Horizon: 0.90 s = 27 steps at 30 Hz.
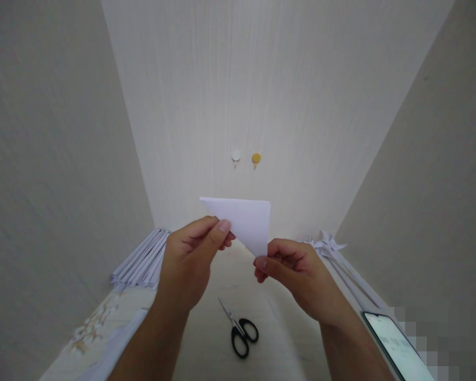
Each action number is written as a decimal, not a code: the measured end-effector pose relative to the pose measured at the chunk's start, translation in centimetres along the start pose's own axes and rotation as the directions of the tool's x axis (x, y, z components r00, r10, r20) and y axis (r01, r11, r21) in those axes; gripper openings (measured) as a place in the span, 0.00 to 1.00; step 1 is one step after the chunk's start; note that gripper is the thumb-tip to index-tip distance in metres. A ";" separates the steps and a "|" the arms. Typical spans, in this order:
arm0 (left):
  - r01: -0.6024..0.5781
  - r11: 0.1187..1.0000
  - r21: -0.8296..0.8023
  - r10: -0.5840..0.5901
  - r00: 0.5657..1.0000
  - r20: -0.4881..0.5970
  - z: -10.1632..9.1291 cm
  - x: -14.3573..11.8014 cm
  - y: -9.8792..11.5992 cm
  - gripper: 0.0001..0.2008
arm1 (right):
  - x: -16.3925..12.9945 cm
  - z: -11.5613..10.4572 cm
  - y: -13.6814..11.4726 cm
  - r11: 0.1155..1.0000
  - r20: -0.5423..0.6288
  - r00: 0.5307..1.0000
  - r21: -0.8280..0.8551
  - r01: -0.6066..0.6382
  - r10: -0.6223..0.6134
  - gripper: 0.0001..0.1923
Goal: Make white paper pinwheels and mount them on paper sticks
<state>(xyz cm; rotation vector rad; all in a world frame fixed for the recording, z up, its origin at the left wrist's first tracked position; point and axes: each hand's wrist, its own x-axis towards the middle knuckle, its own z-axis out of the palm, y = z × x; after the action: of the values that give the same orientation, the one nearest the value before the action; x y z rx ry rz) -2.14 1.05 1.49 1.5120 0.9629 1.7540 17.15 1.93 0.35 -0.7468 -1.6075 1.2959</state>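
Head view: a phone [396, 346] with a lit screen is seen nearest the camera, at the lower right edge of the table [206, 338]. Black-handled scissors [240, 328] are laid on the table between the forearms. A folded white paper triangle [246, 219] is held up above the table, in front of the wall. Its left part is pinched by the left hand [192, 259], thumb closed against fingers. Its lower tip is gripped by the right hand [295, 275], fingers curled shut. Stacked paper strips [140, 262] are noted at left, folded paper pieces [329, 246] at right. Two wall hooks [246, 157] are fixed above.
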 end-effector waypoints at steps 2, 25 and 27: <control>-0.011 0.999 -0.045 0.008 0.998 -0.065 -0.1 0.1 0.0 0.13 | 0.0 0.0 0.1 1.000 0.012 1.000 -0.009 -0.015 0.015 0.11; 0.069 0.998 -0.013 -0.063 0.962 0.264 0.7 -0.6 -0.4 0.07 | 0.3 0.5 0.4 0.996 -0.055 0.995 0.024 0.081 -0.080 0.08; 0.073 0.997 0.011 -0.074 0.964 0.256 0.7 -0.7 -0.5 0.07 | 0.4 0.6 0.3 0.996 -0.044 0.996 0.052 0.077 -0.075 0.09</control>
<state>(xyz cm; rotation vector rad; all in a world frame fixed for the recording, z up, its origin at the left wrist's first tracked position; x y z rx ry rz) -1.35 0.87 0.76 1.6346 0.8758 1.4624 16.39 2.09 0.14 -0.6700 -1.5469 1.2555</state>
